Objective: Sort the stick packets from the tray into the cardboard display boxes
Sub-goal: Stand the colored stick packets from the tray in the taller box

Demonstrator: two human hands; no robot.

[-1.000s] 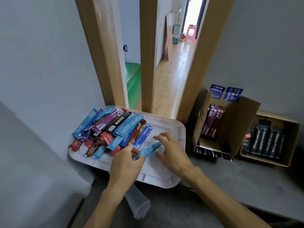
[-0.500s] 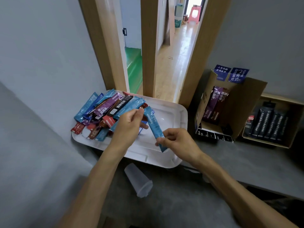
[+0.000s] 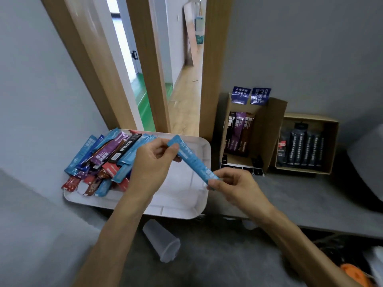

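— Head view: which step is this?
— One light-blue stick packet [image 3: 192,162] is held slanted over the white tray [image 3: 182,206]. The left hand [image 3: 153,162] pinches its top end and the right hand [image 3: 236,185] pinches the bottom, probably checking its kind. The next move calls for carrying it right to a matching cardboard display box [image 3: 267,129].
— Any writing?
— The blue flap labels [image 3: 250,96] are too blurred to read.

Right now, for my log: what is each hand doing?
Left hand: pinches the upper end of the light blue packet.
Right hand: pinches its lower end.

blue packet [image 3: 193,162] between both hands [image 3: 152,165] [image 3: 235,184]
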